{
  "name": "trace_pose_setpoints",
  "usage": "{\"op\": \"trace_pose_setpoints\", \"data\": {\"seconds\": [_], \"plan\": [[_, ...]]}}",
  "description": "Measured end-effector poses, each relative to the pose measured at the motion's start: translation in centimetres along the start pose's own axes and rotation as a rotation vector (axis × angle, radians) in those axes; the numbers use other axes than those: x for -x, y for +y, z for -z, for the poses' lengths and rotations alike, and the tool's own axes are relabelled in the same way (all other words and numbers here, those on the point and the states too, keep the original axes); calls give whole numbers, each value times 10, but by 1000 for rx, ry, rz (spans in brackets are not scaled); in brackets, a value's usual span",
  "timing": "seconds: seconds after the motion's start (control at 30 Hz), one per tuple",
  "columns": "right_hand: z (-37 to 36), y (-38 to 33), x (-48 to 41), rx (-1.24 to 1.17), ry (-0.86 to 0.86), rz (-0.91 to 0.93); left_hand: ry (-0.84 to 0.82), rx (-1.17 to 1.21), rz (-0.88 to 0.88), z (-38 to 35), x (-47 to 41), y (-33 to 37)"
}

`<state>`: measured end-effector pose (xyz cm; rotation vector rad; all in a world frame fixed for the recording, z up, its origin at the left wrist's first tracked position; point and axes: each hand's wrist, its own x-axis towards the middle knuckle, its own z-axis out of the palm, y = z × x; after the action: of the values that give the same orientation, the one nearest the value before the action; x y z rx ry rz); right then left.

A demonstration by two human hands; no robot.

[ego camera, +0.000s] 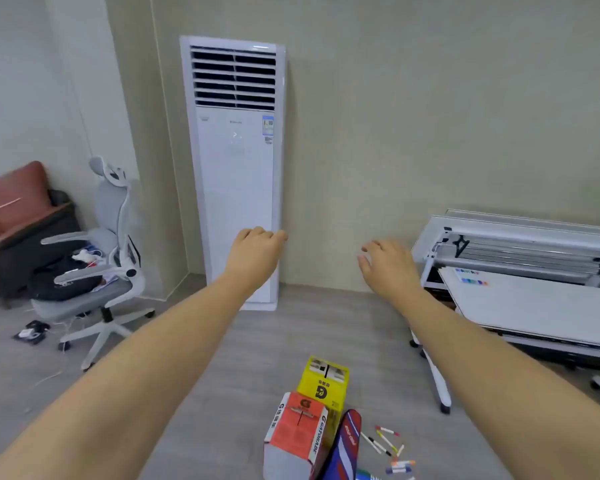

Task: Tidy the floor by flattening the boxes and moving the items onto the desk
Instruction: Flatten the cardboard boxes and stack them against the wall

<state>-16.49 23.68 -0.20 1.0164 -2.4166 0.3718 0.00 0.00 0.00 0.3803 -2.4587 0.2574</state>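
Two boxes stand touching on the floor (222, 393): an orange box (297, 434) printed "GATORADE" and, behind it, a yellow box (324, 384) with a black "D" logo. Markers (385, 441) lie scattered just right. Both the left hand (255, 252) and right hand (388, 266) hover empty, fingers loosely curled, with the white tabletop (541, 306) at right.

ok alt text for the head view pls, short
Two bare arms reach forward, left hand and right hand empty, above a grey floor with an orange box, yellow box and scattered markers; a white desk stands right.
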Motion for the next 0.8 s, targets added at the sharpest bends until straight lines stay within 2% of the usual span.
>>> {"op": "trace_pose_setpoints", "data": {"seconds": [0.23, 0.37, 0.5, 0.63, 0.8], "plan": [[-117, -68, -6, 36, -248, -77, -184, -32, -141, -101, 21, -107], [-162, -85, 6, 59, -404, -168, -253, 54, -199, -153, 24, -143], [-192, -80, 21, 74, -511, -243, -266, 143, -234, -207, 18, -142], [-222, -54, 29, 64, -567, -309, -383, 214, -262, -257, 9, -111], [-266, -9, 20, 37, -586, -390, -471, 197, -420, -309, -17, -72]]}}
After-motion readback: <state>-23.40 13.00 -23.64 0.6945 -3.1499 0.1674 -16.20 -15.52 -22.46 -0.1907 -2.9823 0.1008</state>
